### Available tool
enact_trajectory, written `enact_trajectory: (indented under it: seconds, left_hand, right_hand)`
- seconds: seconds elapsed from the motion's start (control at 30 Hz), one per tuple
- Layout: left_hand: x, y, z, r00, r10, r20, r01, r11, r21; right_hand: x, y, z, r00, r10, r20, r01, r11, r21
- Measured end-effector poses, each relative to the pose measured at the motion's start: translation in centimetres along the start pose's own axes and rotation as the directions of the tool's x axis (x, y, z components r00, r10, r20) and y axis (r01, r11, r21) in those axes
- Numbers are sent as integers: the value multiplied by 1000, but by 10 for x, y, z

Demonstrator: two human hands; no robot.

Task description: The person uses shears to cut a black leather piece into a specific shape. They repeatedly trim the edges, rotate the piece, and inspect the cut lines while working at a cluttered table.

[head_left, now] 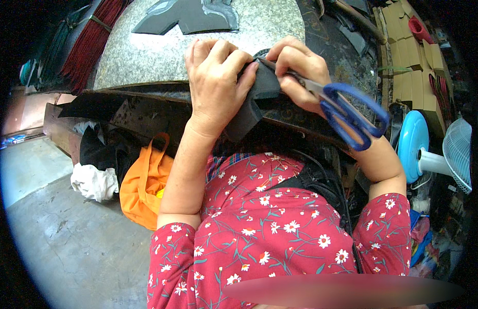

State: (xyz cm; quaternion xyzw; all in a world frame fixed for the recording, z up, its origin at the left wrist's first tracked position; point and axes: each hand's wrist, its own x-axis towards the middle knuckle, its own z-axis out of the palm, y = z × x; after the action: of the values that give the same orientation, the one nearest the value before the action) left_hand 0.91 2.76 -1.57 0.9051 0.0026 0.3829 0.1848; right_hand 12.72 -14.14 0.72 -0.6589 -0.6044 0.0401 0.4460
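My left hand (216, 82) grips a dark grey piece of thick sheet material (254, 105), folded or bent over the front edge of the work table. My right hand (300, 69) holds blue-handled scissors (347, 110), and the blades point left into the top edge of that dark piece. The blade tips are hidden between my fingers and the material. Both forearms rise from my red flowered sleeves at the lower edge.
A grey speckled stone slab (146, 56) tops the table, with cut dark shapes (190, 18) lying at its far side. An orange bag (146, 185) and white cloth (95, 181) sit on the concrete floor at left. A blue fan (422, 149) and stacked cardboard (411, 67) stand at right.
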Motion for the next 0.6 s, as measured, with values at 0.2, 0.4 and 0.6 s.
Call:
enact_trajectory:
  seconds: [0.2, 0.4, 0.6]
  left_hand:
    - [0, -4, 3, 1000, -11, -6, 11, 999, -34]
    - [2, -3, 4, 999, -33, 10, 33, 998, -52]
    - [5, -6, -7, 997, -11, 83, 15, 999, -48]
  right_hand:
    - [3, 3, -4, 988, 142, -63, -120, 955, 270]
    - [6, 18, -58, 891, 351, -287, -313, 934, 173]
    - [-41, 66, -115, 741, 521, -424, -568, 823, 18]
